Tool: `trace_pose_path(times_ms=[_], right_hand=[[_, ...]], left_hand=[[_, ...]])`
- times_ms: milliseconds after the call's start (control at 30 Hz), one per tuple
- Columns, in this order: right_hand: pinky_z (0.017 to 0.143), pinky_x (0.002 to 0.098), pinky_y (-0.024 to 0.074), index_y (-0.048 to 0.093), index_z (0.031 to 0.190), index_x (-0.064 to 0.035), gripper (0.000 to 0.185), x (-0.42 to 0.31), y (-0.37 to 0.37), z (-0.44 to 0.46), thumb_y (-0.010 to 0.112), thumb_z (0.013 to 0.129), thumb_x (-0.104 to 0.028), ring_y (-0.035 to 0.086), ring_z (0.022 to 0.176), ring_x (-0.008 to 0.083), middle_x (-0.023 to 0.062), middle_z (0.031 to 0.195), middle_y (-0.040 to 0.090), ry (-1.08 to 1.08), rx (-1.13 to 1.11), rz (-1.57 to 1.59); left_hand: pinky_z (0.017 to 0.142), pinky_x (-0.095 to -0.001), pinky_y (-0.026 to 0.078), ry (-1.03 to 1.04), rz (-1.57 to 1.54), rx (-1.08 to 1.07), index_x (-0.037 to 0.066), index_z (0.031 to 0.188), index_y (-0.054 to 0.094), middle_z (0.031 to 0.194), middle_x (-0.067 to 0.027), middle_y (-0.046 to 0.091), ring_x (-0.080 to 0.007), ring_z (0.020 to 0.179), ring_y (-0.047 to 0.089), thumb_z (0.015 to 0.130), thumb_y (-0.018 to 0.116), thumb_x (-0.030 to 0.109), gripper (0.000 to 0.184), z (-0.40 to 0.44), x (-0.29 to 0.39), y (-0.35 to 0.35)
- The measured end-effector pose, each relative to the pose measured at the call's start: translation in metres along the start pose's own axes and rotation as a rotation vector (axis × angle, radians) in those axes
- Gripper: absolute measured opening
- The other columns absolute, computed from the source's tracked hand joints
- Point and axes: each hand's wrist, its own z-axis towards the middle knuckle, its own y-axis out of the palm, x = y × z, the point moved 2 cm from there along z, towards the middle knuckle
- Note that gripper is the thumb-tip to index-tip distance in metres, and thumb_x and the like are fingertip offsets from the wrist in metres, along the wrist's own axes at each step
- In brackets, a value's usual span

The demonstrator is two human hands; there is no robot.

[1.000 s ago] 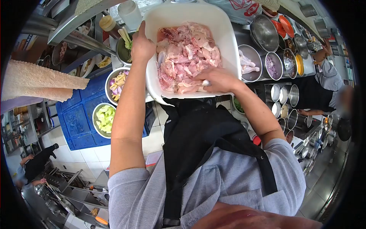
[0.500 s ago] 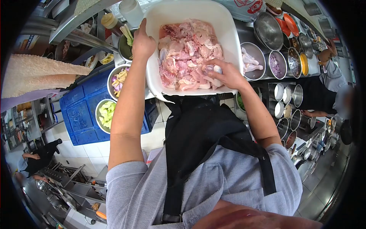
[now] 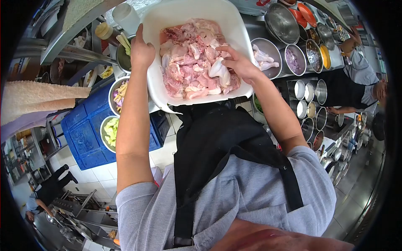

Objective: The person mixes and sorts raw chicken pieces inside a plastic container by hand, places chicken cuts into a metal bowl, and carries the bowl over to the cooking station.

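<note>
A white tub (image 3: 240, 31) holds many pieces of raw chicken (image 3: 186, 62) in some pinkish liquid. My left hand (image 3: 142, 50) grips the tub's left rim, its index finger stretched along the edge. Over the right part of the meat, my right hand (image 3: 238, 62) has its fingers on a pale chicken piece (image 3: 220, 72), which stands out above the rest. Right of the tub, a metal bowl (image 3: 274, 52) contains chicken drumsticks (image 3: 264, 60).
Left of the tub are bowls of sliced green vegetable (image 3: 111, 131) and mixed aromatics (image 3: 119, 95), beside a blue crate (image 3: 86, 134). A bowl of purple onion (image 3: 294, 60) stands right. Co-workers are at far right (image 3: 360, 83) and lower left (image 3: 46, 190).
My right hand has come up from the meat near the tub's front right, with a pale chicken piece now at its fingers. My left hand stays on the rim. The whole view has shifted slightly.
</note>
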Motion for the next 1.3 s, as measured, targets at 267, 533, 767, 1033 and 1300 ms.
trace_pose_path(times_ms=[267,533,767,1033,1300], right_hand=[[0.076,0.026,0.0461,0.052,0.136,-0.0116,0.04,0.005,0.0,0.001,0.052,0.097,-0.003,0.056,0.084,0.0097,0.0041,0.093,0.063,-0.114,0.027,0.0],[0.074,0.0309,0.0487,0.057,0.129,-0.0081,0.033,0.009,0.001,-0.002,0.055,0.095,-0.008,0.061,0.081,0.0153,0.0098,0.089,0.066,-0.176,0.027,-0.269],[0.086,0.0403,0.0498,0.056,0.128,-0.0093,0.033,0.013,0.006,-0.005,0.055,0.095,-0.009,0.065,0.099,0.031,0.0165,0.112,0.066,-0.327,0.05,-0.597],[0.084,0.0512,0.0489,0.046,0.136,-0.0121,0.046,0.006,0.014,-0.014,0.057,0.092,-0.019,0.065,0.095,0.0426,0.0254,0.1,0.068,-0.326,0.033,-0.806],[0.083,0.0528,0.0483,0.043,0.138,-0.0113,0.049,0.005,0.015,-0.015,0.056,0.091,-0.018,0.065,0.094,0.0424,0.0261,0.099,0.068,-0.282,0.008,-0.835]], left_hand=[[0.1,-0.0507,0.045,-0.034,0.013,-0.017,0.015,0.152,0.031,0.129,-0.0313,0.053,-0.0462,0.116,0.055,0.08,0.05,0.005,0.075,-0.002,0.006,-0.003],[0.102,-0.0497,0.044,0.016,0.028,-0.019,0.014,0.152,0.031,0.131,-0.0308,0.052,-0.0457,0.119,0.053,0.08,0.05,0.004,0.076,0.001,0.001,0.0],[0.103,-0.0489,0.043,-0.012,0.019,-0.05,0.014,0.152,0.031,0.132,-0.0308,0.052,-0.0457,0.121,0.052,0.08,0.051,0.004,0.076,0.001,0.007,-0.004],[0.104,-0.0491,0.043,0.043,0.016,-0.005,0.009,0.15,0.033,0.133,-0.0297,0.052,-0.0454,0.122,0.052,0.079,0.05,0.003,0.073,0.0,0.005,-0.003],[0.104,-0.0491,0.042,0.052,0.029,-0.011,0.007,0.149,0.033,0.132,-0.0293,0.054,-0.0452,0.122,0.051,0.079,0.05,0.004,0.072,0.0,0.008,-0.004]])
